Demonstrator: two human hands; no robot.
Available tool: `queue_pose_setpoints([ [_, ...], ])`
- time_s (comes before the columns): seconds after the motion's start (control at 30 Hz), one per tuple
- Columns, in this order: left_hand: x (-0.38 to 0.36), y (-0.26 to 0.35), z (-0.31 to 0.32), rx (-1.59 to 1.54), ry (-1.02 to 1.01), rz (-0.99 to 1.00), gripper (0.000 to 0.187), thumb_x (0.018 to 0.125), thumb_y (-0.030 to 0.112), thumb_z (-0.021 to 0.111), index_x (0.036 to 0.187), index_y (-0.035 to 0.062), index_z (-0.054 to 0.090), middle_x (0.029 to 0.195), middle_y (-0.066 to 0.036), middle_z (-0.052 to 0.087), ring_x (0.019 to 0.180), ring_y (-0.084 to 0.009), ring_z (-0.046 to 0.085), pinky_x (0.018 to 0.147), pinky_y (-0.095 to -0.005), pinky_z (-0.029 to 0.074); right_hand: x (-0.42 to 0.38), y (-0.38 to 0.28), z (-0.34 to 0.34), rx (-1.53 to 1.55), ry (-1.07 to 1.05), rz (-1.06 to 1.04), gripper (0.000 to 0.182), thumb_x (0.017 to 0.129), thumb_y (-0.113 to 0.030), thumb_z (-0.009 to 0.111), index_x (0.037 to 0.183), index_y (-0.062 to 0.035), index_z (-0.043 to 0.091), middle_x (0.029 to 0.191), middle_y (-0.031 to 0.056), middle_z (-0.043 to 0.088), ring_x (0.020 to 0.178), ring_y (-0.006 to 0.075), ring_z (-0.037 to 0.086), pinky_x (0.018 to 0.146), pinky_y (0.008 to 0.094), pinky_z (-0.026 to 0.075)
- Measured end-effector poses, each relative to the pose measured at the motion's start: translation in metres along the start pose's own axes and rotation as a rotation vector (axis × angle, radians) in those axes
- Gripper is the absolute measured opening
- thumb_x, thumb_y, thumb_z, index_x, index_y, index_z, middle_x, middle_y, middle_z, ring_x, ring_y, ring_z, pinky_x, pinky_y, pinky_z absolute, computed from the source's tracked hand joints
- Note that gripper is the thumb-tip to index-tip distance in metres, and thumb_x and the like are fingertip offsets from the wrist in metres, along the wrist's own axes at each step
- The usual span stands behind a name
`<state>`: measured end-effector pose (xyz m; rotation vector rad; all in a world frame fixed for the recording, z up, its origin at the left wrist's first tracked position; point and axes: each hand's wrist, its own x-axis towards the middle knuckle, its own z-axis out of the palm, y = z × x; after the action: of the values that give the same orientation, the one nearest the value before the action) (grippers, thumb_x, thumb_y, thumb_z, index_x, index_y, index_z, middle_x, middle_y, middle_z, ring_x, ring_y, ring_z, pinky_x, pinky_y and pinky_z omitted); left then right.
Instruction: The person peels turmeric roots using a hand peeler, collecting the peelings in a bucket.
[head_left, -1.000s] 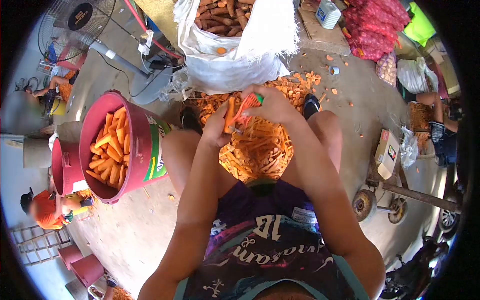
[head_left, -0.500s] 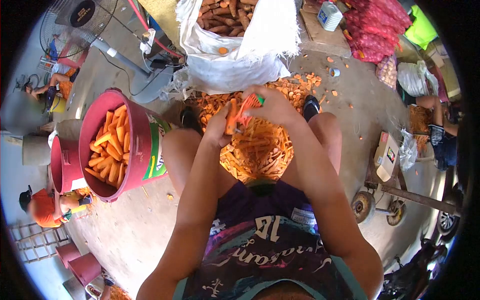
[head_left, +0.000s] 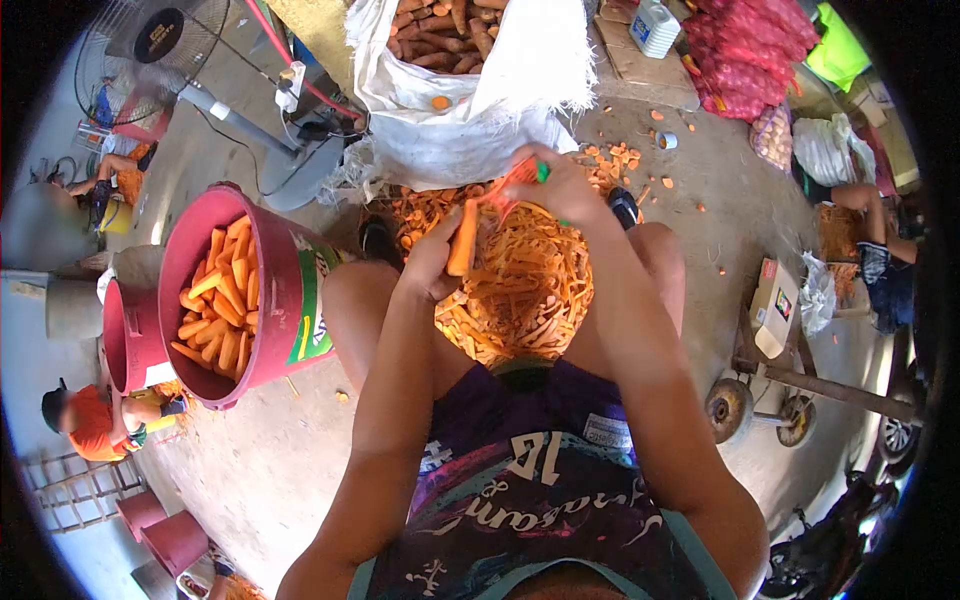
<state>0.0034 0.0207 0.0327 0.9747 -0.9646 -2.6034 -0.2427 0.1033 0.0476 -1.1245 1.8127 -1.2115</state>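
Note:
My left hand (head_left: 431,255) is closed around a peeled orange carrot (head_left: 463,240), its cut end toward me. My right hand (head_left: 560,190) grips a red and green peeler (head_left: 518,178), slightly blurred, just beyond the carrot's far end. Below both hands, between my knees, lies a big heap of orange peelings (head_left: 520,300). Past the hands stands a white woven sack (head_left: 450,130), its mouth folded back over unpeeled carrots (head_left: 440,40).
To the left, a tilted red bucket (head_left: 262,340) holds peeled carrots (head_left: 225,300); another red bucket (head_left: 128,335) adjoins it. A fan (head_left: 160,40) stands at upper left, a wheeled cart (head_left: 760,375) at right. Red net sacks (head_left: 750,50) are piled at upper right. Other people sit along both sides.
My right hand with the peeler has moved away from the carrot, forward and to the right. The carrot in my left hand is a little lower and more exposed.

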Motion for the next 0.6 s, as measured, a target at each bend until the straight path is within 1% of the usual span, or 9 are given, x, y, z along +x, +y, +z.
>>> queue_pose_setpoints([
  [0.07,0.008,-0.001,-0.001,-0.054,0.040,0.063,0.040,0.113,0.042,0.046,0.129,0.0080,0.061,0.102,-0.005,0.070,0.081,-0.0164,0.068,0.070,-0.0324,0.056,-0.025,-0.024,0.021,-0.156,-0.093,-0.319,0.045,0.079,-0.026,0.092,0.116,-0.0135,0.070,0.103,0.0057,0.075,0.097,0.0201,0.071,0.091,0.0326,0.055],
  [0.1,0.007,-0.001,0.002,-0.055,0.042,0.063,0.040,0.113,0.042,0.046,0.129,0.0080,0.061,0.102,-0.005,0.070,0.081,-0.0164,0.068,0.070,-0.0324,0.056,-0.028,-0.030,0.023,-0.155,-0.095,-0.318,0.045,0.079,-0.026,0.092,0.116,-0.0135,0.070,0.103,0.0057,0.075,0.097,0.0201,0.071,0.091,0.0326,0.055],
  [0.17,0.006,-0.001,0.009,-0.124,0.031,0.039,0.041,0.115,0.039,0.044,0.134,0.0071,0.061,0.109,-0.006,0.069,0.088,-0.0167,0.069,0.072,-0.0342,0.059,-0.033,-0.037,0.023,-0.175,-0.133,-0.251,0.044,0.081,-0.017,0.090,0.119,-0.0087,0.070,0.112,0.0049,0.075,0.110,0.0220,0.070,0.099,0.0356,0.054],
  [0.23,0.003,0.003,0.019,-0.108,0.045,0.019,0.040,0.114,0.040,0.045,0.131,0.0075,0.062,0.106,-0.006,0.070,0.085,-0.0164,0.068,0.071,-0.0327,0.057,-0.020,-0.027,0.011,-0.118,-0.169,-0.252,0.042,0.081,-0.017,0.090,0.117,-0.0087,0.071,0.113,0.0039,0.075,0.109,0.0196,0.069,0.100,0.0339,0.052],
  [0.37,0.002,0.003,0.014,0.075,0.029,0.010,0.039,0.114,0.039,0.047,0.128,0.0073,0.063,0.104,-0.005,0.071,0.083,-0.0160,0.068,0.069,-0.0295,0.055,0.007,0.005,-0.008,-0.043,-0.067,-0.121,0.045,0.081,-0.022,0.091,0.119,-0.0125,0.070,0.111,0.0076,0.075,0.105,0.0189,0.068,0.096,0.0344,0.053],
  [0.43,0.001,0.002,0.011,0.073,0.046,-0.013,0.038,0.114,0.039,0.048,0.129,0.0077,0.063,0.103,-0.005,0.071,0.083,-0.0156,0.068,0.069,-0.0296,0.055,0.011,0.001,-0.015,-0.164,0.040,0.040,0.045,0.082,-0.025,0.091,0.120,-0.0133,0.069,0.111,0.0084,0.074,0.106,0.0188,0.067,0.096,0.0348,0.052],
  [0.53,0.001,0.001,0.003,-0.006,0.079,-0.002,0.038,0.114,0.039,0.048,0.130,0.0072,0.062,0.103,-0.005,0.071,0.084,-0.0151,0.069,0.069,-0.0300,0.057,-0.001,-0.022,-0.013,-0.011,-0.053,0.150,0.047,0.082,-0.029,0.090,0.120,-0.0136,0.069,0.112,0.0089,0.073,0.108,0.0212,0.068,0.097,0.0363,0.052],
  [0.57,0.002,0.000,0.000,-0.085,0.097,0.037,0.039,0.114,0.039,0.047,0.130,0.0065,0.062,0.103,-0.006,0.072,0.085,-0.0150,0.070,0.069,-0.0304,0.057,-0.007,-0.023,-0.001,-0.014,-0.060,0.149,0.047,0.082,-0.029,0.090,0.120,-0.0136,0.069,0.112,0.0089,0.073,0.108,0.0212,0.068,0.097,0.0363,0.052],
  [0.6,0.002,0.000,0.001,-0.093,0.102,0.040,0.039,0.114,0.039,0.047,0.130,0.0065,0.062,0.103,-0.006,0.072,0.085,-0.0150,0.070,0.069,-0.0304,0.057,-0.015,-0.021,0.012,-0.059,-0.106,-0.039,0.044,0.081,-0.024,0.091,0.119,-0.0124,0.070,0.113,0.0064,0.074,0.108,0.0204,0.068,0.098,0.0356,0.052],
])
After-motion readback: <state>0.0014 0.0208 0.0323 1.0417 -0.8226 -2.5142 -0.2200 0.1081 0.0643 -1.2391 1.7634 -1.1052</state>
